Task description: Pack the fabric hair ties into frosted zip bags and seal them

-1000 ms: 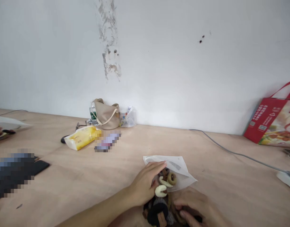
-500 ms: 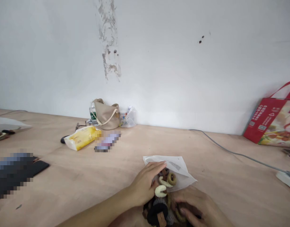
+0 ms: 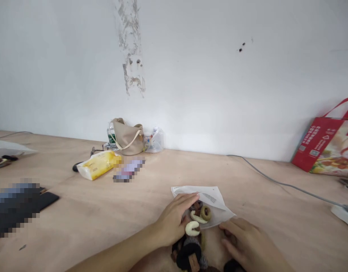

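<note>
Right hand (image 3: pixel 247 241) shifted rightward; pale tabletop (image 3: pixel 105 211) meets scuffed wall (image 3: pixel 191 75).

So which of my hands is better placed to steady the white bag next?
Your left hand, I'd say: it lies over the left side of the white bag. Your right hand is curled by its near right edge, perhaps holding something.

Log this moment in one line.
left hand: on white bag | right hand: beside bag, hold unclear | cream loops: between hands

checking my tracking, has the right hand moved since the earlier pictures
Yes, the right hand has shifted rightward, away from the black ring in the pile.
</note>
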`<state>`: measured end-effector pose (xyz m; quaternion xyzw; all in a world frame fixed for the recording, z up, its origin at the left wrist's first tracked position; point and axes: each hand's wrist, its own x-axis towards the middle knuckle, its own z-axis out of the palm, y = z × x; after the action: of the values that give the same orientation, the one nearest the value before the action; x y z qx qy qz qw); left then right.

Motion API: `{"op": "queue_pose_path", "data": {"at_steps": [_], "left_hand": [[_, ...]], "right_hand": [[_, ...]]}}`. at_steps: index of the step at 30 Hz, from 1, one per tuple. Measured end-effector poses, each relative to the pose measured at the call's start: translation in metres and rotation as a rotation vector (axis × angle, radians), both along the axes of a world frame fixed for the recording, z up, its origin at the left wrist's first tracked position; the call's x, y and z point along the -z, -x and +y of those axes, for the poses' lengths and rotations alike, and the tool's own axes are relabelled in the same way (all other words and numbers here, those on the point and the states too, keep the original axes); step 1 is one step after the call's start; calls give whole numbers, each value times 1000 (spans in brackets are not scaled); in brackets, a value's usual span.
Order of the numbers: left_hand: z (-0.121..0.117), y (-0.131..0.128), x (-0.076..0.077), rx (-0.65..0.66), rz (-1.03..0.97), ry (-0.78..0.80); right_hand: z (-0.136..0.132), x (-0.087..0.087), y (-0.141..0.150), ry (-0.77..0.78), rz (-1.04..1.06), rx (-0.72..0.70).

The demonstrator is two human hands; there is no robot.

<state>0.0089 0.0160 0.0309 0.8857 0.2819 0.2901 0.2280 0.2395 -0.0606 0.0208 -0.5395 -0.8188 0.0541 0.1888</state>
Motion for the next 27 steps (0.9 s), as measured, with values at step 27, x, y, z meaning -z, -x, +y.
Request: {"op": "queue_pose_path", "data": {"at_steps": [27], "left_hand": [[1, -1, -1, 19, -9, -11]], "right_hand": [[-13, -9, -19, 84, 296, -197]]}}
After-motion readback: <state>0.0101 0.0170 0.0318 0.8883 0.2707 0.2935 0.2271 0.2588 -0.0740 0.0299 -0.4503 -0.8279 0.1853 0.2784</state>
